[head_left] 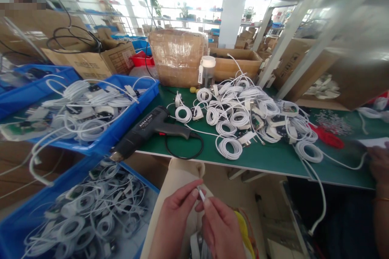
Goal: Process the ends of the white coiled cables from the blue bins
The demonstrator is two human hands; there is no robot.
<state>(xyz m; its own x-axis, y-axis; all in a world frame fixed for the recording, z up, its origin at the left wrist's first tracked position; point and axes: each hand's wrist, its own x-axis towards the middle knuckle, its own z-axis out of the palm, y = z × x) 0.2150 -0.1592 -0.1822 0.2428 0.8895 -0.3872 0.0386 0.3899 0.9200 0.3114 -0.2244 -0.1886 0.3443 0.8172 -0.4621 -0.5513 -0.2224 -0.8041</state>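
Over my lap, my left hand [179, 206] and my right hand [219, 220] meet, thumbs and fingers pinched round a slim white cable end [201, 194]. Its tip near my left fingers looks grey. The rest of the piece is hidden by my fingers. Below my right hand lie some white and metallic parts [196, 245], partly covered. On the green table [182, 149] ahead rests a black heat gun [142, 129], its nozzle over the edge. Right of it is a pile of coiled white cables [231, 117] with small plug-like housings.
Left of me stand a blue bin [130, 123] of coiled cables and a lower blue bin [73, 174] with more. A wrapped carton [179, 58] and a lidded jar [208, 71] stand behind. A co-worker's hand [379, 162] is at the right edge, near small clear pieces [332, 121].
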